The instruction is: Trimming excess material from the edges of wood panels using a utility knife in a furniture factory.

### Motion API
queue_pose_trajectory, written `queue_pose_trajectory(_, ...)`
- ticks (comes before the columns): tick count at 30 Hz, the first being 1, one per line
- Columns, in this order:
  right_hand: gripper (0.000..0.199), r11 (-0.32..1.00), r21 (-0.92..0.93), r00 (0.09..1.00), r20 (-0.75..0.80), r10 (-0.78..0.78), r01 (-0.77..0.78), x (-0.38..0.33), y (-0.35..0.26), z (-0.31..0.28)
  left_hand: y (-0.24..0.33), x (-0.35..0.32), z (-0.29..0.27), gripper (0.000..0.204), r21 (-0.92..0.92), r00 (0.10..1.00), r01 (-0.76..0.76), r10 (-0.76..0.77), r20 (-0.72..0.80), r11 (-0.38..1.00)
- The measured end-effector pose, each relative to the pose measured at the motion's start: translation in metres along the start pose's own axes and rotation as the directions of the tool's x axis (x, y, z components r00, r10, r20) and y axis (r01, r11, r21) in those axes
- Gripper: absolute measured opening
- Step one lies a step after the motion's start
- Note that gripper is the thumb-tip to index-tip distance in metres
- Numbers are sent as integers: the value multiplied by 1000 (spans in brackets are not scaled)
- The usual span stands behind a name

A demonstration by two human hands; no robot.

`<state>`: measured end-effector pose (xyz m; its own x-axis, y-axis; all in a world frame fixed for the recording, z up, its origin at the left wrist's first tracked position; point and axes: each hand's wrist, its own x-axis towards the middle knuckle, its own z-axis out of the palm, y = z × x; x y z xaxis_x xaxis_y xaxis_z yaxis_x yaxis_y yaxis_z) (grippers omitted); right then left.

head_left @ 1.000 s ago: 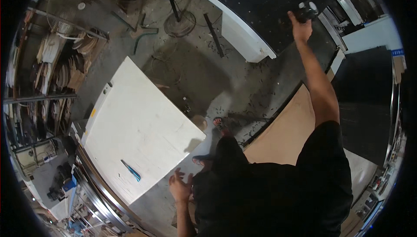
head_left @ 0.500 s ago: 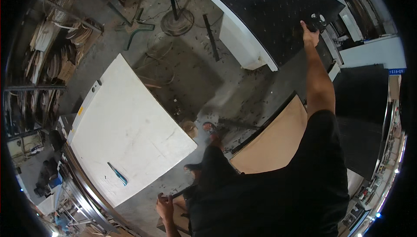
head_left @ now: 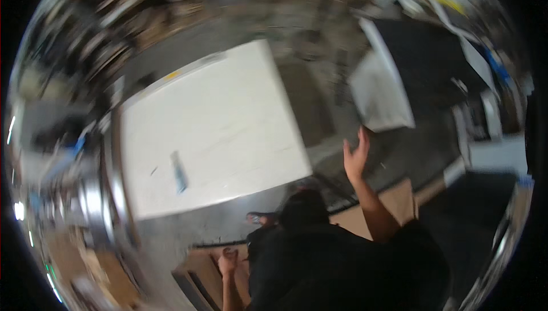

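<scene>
My right hand is raised over the floor with fingers spread, and nothing is in it. It is in front of a white-sided piece with a black top. A small dark object with a pale part sits by that top's right edge, too blurred to name. Low on the left, my left hand is beside a brown box-like piece; blur hides whether its fingers hold anything. A large white board lies left of me. On it rests a slim blue-green tool, its kind unclear.
Tan panels stand close on my right, with a black sheet beyond. Metal rails run along the white board's left side. Stacked scrap pieces fill the far left. My foot is near the board's corner.
My right hand has left the dark object on the black top and drawn back toward me, fingers spread. The view has swung left, so the white board appears farther right.
</scene>
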<state>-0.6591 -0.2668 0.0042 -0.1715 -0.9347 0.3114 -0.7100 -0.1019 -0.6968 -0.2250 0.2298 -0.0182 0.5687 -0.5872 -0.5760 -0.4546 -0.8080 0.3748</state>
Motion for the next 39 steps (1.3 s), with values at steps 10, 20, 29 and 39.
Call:
queue_pose_trajectory(10, 38, 789, 579, 353, 708, -612, 205, -257, -293, 97, -144, -75, 27, 57, -453, 863, 382, -487, -138, 805)
queue_pose_trajectory(20, 42, 820, 573, 170, 808, -564, -1, -333, -433, 202, -242, -76, -35, 54, -637, 762, 316, -588, -271, 703)
queue_pose_trajectory(29, 43, 868, 458, 37, 887, -460, -191, -418, -487, 290, -319, 36, -196, 48, -717, 628, 79, -593, -504, 693)
queue_pose_trajectory(39, 42, 889, 308, -77, 933, -352, -338, -464, -567, 420, -448, 164, -428, 62, -469, 394, 172, -497, -773, 866)
